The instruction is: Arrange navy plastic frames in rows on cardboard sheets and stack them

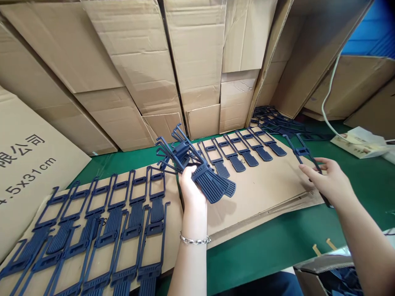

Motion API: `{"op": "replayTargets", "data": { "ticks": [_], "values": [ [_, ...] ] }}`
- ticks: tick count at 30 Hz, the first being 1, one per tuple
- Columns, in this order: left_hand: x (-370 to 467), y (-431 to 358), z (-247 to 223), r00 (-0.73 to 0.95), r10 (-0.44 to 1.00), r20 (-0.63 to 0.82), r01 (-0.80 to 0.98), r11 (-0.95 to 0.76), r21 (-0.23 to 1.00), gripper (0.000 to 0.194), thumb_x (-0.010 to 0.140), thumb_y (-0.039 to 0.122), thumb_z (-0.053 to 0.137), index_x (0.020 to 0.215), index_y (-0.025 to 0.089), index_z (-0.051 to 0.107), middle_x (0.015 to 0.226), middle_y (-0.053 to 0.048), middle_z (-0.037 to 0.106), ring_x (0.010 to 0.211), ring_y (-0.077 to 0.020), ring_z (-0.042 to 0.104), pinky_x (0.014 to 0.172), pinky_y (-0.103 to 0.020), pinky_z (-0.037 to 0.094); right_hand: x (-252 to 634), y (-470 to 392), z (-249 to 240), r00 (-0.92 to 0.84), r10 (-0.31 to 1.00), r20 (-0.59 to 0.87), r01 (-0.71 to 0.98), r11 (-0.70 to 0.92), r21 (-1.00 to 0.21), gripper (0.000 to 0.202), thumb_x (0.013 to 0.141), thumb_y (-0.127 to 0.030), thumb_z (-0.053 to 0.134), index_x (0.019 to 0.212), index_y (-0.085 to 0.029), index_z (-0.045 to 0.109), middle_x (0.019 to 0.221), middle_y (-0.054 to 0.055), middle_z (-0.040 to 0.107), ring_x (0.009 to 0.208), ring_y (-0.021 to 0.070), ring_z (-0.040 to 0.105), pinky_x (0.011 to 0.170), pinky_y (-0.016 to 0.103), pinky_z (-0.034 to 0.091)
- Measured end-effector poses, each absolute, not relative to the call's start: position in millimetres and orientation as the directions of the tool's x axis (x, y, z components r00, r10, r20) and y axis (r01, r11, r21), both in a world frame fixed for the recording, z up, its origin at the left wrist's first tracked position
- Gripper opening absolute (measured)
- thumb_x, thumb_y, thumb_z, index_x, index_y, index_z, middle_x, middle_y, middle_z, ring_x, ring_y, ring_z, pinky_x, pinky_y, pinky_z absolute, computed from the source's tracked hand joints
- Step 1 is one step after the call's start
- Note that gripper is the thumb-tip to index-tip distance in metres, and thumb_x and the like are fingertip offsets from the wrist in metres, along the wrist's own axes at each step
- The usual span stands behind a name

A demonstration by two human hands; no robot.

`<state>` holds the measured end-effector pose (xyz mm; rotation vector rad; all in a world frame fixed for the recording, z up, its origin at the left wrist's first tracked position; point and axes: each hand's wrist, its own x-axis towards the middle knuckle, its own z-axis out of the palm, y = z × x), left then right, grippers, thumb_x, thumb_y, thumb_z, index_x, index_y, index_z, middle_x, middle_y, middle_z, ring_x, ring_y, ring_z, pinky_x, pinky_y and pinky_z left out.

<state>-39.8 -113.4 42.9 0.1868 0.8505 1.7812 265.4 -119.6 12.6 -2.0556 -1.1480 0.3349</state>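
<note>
Bundle (207,177) of ribbed frames sits clamped in my left hand (193,187) above the cardboard sheet's (256,189) left end; my right hand (335,181) pinches a single frame (301,151) beyond its right end; this one-by-one handling, I judge, calls for a steady left grip

**Student:** Which inscriptions are legible in this view?

**Instructor:** On the large carton (37,174) at far left, a line of Chinese characters (23,151) ends in "限公司" (its beginning is cut off by the frame edge). Below it, a dimension line (27,183) ends in ".5x31cm".

**Student:** And on the cardboard sheets?

**Instructor:** The right-hand sheet (259,185) bears a small letter "C" (242,161); the left-hand sheet (175,232) bears a partly covered mark (104,222) resembling an "S", not certainly readable.
</note>
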Motion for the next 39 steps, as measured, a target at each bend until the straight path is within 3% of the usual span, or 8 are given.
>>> {"op": "replayTargets", "data": {
  "ticks": [2, 5, 15, 25, 39],
  "values": [
    [-38.7, -113.8, 43.3, -0.385, 0.879, -0.282, -0.768, -0.137, 0.625, 0.014, 0.052, 0.021, 0.059, 0.063, 0.014, 0.054, 0.049, 0.000, 0.057, 0.045, -0.0160, 0.056, 0.052, -0.029, 0.048, 279.4, -119.5, 8.1, 0.560, 0.811, 0.169, 0.782, -0.449, -0.433, 0.070, 0.070, -0.060, 0.052, 0.123, -0.015, 0.046, 0.107, 0.016, 0.054, 0.095, 0.0291, 0.053, 0.068, 0.036, 0.040],
    [-37.0, -113.3, 42.8, -0.354, 0.891, -0.286, -0.773, -0.106, 0.626, 0.016, 0.052, 0.023, 0.059, 0.063, 0.012, 0.055, 0.052, -0.004, 0.059, 0.049, -0.0191, 0.059, 0.052, -0.030, 0.048, 281.3, -120.1, 5.2, 0.547, 0.833, 0.085, 0.816, -0.508, -0.275, 0.074, 0.075, -0.063, 0.042, 0.129, -0.013, 0.044, 0.115, 0.020, 0.051, 0.102, 0.0331, 0.051, 0.071, 0.040, 0.040],
    [-37.1, -111.7, 42.1, -0.330, 0.898, -0.291, -0.771, -0.079, 0.631, 0.014, 0.052, 0.023, 0.056, 0.061, 0.013, 0.055, 0.053, -0.006, 0.060, 0.060, -0.0248, 0.064, 0.054, -0.031, 0.049, 266.3, -113.3, 19.8, 0.550, 0.831, -0.087, 0.800, -0.554, -0.232, 0.081, 0.076, -0.069, 0.031, 0.135, -0.014, 0.040, 0.127, 0.019, 0.042, 0.109, 0.0331, 0.047, 0.079, 0.040, 0.036],
    [-38.7, -109.3, 39.3, -0.327, 0.908, -0.263, -0.790, -0.110, 0.603, 0.013, 0.054, 0.023, 0.056, 0.060, 0.012, 0.058, 0.054, -0.006, 0.061, 0.056, -0.0215, 0.063, 0.053, -0.030, 0.050, 286.4, -85.6, 0.8, 0.487, 0.873, -0.029, 0.871, -0.488, -0.057, 0.069, 0.083, -0.058, 0.035, 0.131, -0.010, 0.045, 0.121, 0.021, 0.048, 0.112, 0.0346, 0.044, 0.087, 0.038, 0.036],
    [-37.9, -110.0, 41.0, -0.339, 0.893, -0.296, -0.778, -0.090, 0.621, 0.018, 0.052, 0.021, 0.057, 0.069, 0.015, 0.055, 0.053, -0.004, 0.060, 0.055, -0.0219, 0.062, 0.053, -0.031, 0.050, 287.9, -60.4, 2.9, 0.553, 0.822, -0.135, 0.814, -0.567, -0.121, 0.069, 0.079, -0.057, 0.044, 0.134, -0.015, 0.045, 0.127, 0.020, 0.046, 0.113, 0.0342, 0.047, 0.086, 0.040, 0.041]
  ]
}}
